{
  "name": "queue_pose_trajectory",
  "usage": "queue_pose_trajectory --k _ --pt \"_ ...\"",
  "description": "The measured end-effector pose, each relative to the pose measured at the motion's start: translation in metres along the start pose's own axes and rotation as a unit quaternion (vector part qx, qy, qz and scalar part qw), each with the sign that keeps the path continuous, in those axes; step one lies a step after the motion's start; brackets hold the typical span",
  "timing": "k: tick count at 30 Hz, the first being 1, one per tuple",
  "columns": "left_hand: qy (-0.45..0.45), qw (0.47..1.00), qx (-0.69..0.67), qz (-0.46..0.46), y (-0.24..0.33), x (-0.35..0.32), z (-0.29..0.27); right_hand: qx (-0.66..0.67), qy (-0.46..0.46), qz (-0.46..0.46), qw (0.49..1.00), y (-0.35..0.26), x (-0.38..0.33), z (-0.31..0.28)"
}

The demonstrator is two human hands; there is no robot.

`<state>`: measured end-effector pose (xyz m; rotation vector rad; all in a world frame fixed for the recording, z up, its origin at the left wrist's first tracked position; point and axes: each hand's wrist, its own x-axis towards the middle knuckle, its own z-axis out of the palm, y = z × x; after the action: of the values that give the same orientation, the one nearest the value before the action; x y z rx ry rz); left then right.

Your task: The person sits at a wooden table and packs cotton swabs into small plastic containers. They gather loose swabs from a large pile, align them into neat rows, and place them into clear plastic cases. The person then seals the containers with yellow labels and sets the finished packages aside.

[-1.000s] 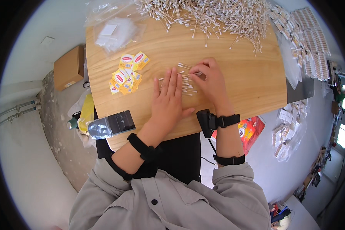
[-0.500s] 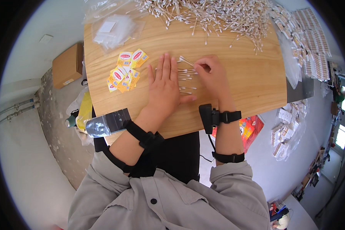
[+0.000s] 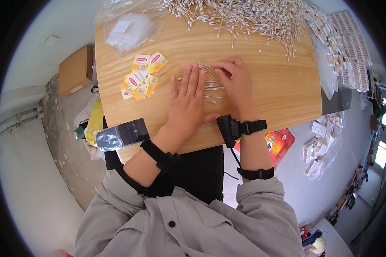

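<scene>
Cotton swabs, small bunch (image 3: 207,67): upper centre of the frame; long axis running left to right, dipping slightly rightward; lying between the hands, left of the right fingertips.

Right hand (image 3: 236,83): thumb and fingers drawn together in a pinch on the bunch's right ends; count hidden.

Left hand (image 3: 185,100): centre, palm down, fingers extended flat, grasping nothing visible; fingertips just beside the bunch's left ends.

Loose swabs (image 3: 212,85): below the bunch, roughly parallel, left ends partly under the left hand.

Yellow-and-white cards (image 3: 135,80): left of centre.

Swab heap (image 3: 253,21): top edge.

Wooden tabletop (image 3: 283,90): beneath all.
</scene>
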<state>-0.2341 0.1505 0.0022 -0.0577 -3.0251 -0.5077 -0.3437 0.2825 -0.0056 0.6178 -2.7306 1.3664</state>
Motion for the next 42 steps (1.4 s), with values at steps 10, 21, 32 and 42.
queue_pose_trajectory --k 10,21,32,42 --pt "0.016 1.0 0.011 -0.004 -0.012 -0.01 0.005 -0.001 -0.018 -0.06 0.998 -0.004 0.005 0.012" --pt "0.036 0.999 -0.03 -0.026 -0.019 -0.006 -0.007 0.217 0.154 0.06 0.962 0.007 -0.018 0.009" --pt "0.029 0.997 -0.071 0.025 -0.016 0.0 0.003 0.379 0.114 0.069 0.916 -0.011 -0.026 0.047" --pt "0.087 0.996 0.004 -0.01 -0.027 0.002 0.013 0.465 0.124 0.115 0.869 -0.01 -0.031 0.03"
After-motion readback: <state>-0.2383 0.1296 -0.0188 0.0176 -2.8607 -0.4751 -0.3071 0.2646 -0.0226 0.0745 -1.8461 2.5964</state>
